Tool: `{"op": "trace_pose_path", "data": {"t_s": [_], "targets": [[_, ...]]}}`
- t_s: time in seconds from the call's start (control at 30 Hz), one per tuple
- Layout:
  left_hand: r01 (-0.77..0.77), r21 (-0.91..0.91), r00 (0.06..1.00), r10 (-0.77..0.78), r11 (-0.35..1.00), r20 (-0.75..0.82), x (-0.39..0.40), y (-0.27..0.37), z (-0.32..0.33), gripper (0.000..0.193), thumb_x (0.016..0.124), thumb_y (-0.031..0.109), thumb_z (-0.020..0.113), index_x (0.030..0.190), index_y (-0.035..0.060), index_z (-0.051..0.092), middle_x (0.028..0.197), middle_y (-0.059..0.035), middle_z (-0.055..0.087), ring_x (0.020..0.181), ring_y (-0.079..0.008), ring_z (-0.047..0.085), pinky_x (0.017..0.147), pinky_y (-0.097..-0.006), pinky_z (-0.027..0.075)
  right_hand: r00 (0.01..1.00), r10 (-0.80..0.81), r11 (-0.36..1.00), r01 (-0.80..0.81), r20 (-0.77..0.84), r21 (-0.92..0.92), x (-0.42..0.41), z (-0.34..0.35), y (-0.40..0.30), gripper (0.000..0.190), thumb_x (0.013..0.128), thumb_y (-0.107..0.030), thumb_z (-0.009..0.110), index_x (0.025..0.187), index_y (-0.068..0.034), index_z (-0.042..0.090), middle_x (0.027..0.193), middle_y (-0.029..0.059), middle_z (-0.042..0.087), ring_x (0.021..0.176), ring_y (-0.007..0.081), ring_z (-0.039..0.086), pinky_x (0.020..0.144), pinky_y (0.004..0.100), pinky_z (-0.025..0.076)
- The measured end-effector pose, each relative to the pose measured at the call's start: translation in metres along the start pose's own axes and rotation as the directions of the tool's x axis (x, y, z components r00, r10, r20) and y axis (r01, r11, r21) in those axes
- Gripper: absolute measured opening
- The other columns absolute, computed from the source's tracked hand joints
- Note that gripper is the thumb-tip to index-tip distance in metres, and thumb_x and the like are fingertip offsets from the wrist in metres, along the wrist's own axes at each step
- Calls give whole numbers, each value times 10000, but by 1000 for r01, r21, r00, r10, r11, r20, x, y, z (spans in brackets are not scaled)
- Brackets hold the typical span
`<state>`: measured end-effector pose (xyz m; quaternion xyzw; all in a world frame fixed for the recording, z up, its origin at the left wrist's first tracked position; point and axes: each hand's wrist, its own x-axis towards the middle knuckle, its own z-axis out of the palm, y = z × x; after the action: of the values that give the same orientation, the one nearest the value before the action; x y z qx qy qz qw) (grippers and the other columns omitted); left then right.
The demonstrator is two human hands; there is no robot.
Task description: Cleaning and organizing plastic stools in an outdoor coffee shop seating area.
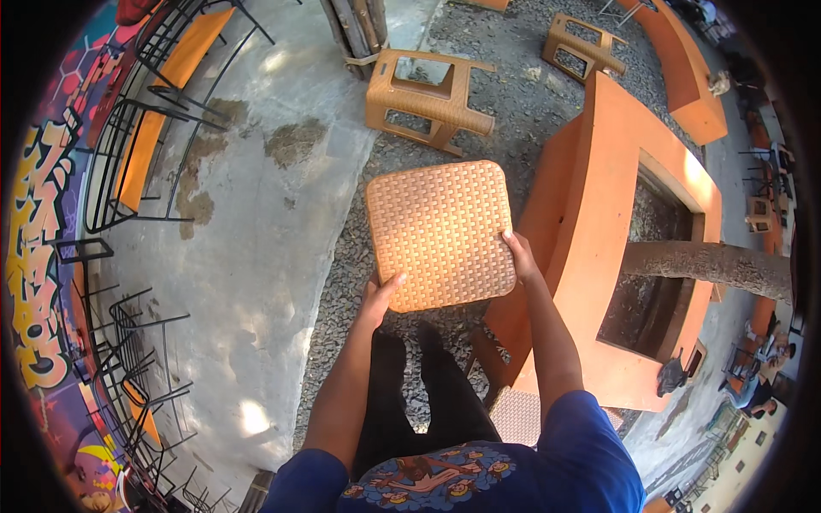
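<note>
Both my hands hold a tan woven-pattern plastic stool (442, 234), its square seat facing up at me. My left hand (378, 298) grips the near left corner, thumb on top of the seat. On the right edge, my right hand (521, 256) has its thumb over the rim. The fingers of both hands are hidden under the seat, as are the stool's legs. Just beyond it, a similar plastic stool (417, 83) lies on its side at the border of gravel and concrete.
An orange planter bench (571, 211) with a tree trunk (705, 266) stands close on my right. Another stool (513, 410) is near my right leg. Farther off lies a tipped stool (577, 48). Metal-framed chairs (138, 160) line the painted wall at left. People (763, 378) sit at far right.
</note>
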<state>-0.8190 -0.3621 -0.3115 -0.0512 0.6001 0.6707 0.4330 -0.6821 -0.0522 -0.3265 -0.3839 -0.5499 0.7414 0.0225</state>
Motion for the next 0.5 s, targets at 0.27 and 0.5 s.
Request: {"op": "trace_pose_path", "data": {"t_s": [0.27, 0.5], "targets": [[184, 531, 946, -295, 827, 133, 121, -71, 67, 753, 750, 415, 823, 1231, -106, 568, 1189, -235, 650, 1137, -283, 617, 963, -377, 485, 883, -258, 605, -169, -392, -778, 7, -50, 27, 783, 802, -336, 719, 1424, 19, 400, 1314, 319, 524, 1225, 441, 524, 999, 472, 468], [287, 577, 788, -531, 765, 311, 272, -49, 7, 642, 796, 520, 772, 1178, 15, 674, 1086, -109, 718, 951, -220, 683, 874, -328, 525, 829, -127, 483, -428, -545, -764, 102, 15, 67, 874, 902, -591, 498, 1565, -115, 185, 1601, 267, 65, 1480, 455, 39, 1161, 618, 88]]}}
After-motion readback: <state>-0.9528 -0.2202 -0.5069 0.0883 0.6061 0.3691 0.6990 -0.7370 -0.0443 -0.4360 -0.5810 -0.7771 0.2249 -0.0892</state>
